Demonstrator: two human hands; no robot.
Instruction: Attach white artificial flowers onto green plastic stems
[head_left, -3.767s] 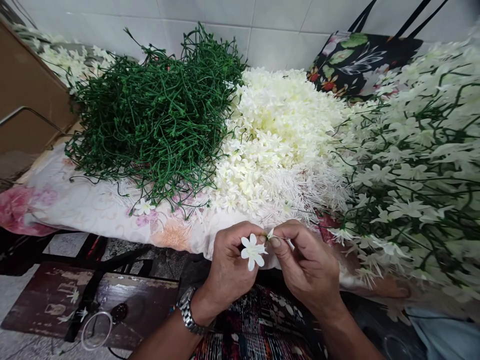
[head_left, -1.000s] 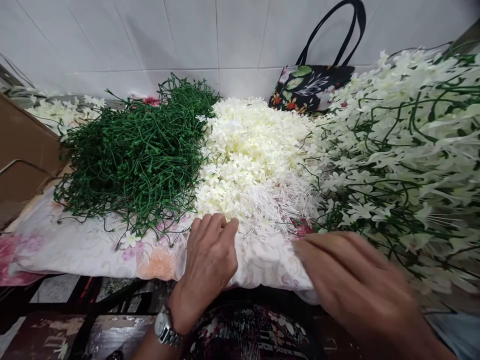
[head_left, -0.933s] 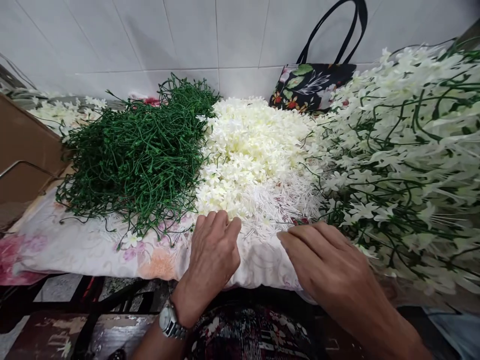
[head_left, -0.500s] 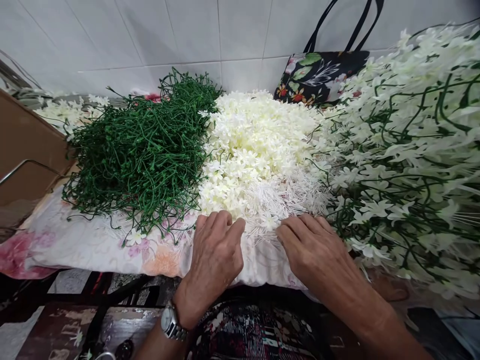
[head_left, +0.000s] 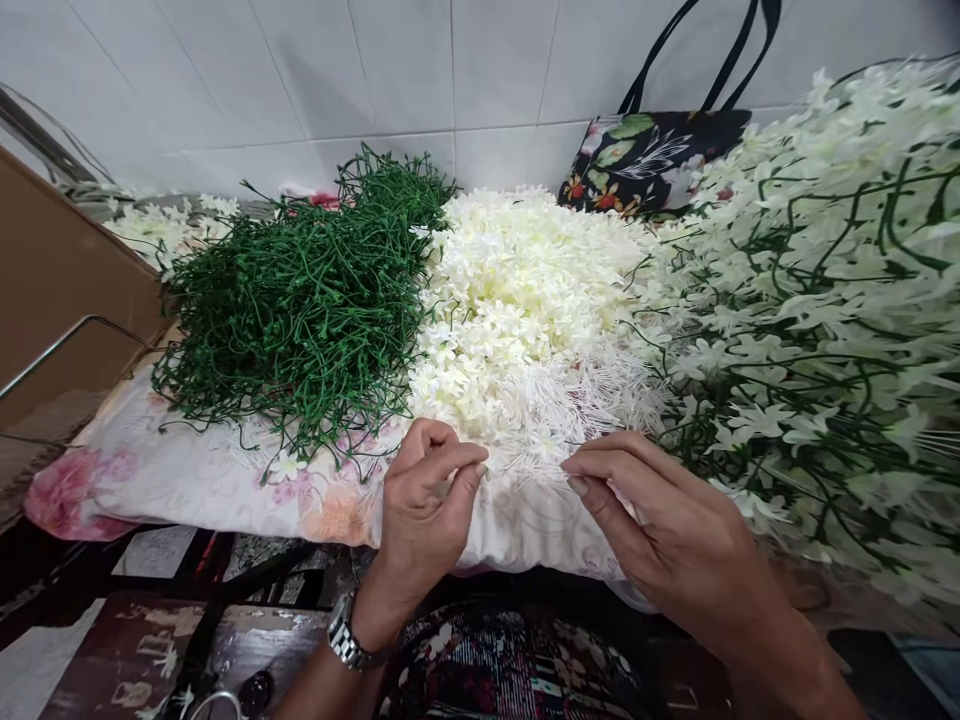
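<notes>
- Wall [head_left: 405,70]: white tile, behind everything.
- Cloth [head_left: 240,500]: floral print, spread under the piles, its front edge just before the person.
- Stemmed flowers [head_left: 825,340]: white on green stalks, heaped high at the right.
- Stems [head_left: 300,310]: a tangled green pile on the cloth, left of centre.
- Blossoms [head_left: 525,270]: a cream-white heap between the stems and the stemmed flowers.
- Box [head_left: 67,270]: brown, at the far left edge.
- Right hand [head_left: 667,520]: thumb and forefinger brought close at the tips, just in front of the sprigs; cannot tell whether anything is between them.
- Bag [head_left: 652,160]: black, flowered, against the wall behind the blossoms.
- Left hand [head_left: 427,505]: thumb and forefinger nearly meeting, apart from the right; cannot tell whether they grip anything.
- Sprigs [head_left: 592,390]: fine, white, in front of the blossoms.
- Watch [head_left: 343,635]: metal, on the left wrist.
- Lone flower [head_left: 287,467]: white, on the cloth, by the front of the stems.
</notes>
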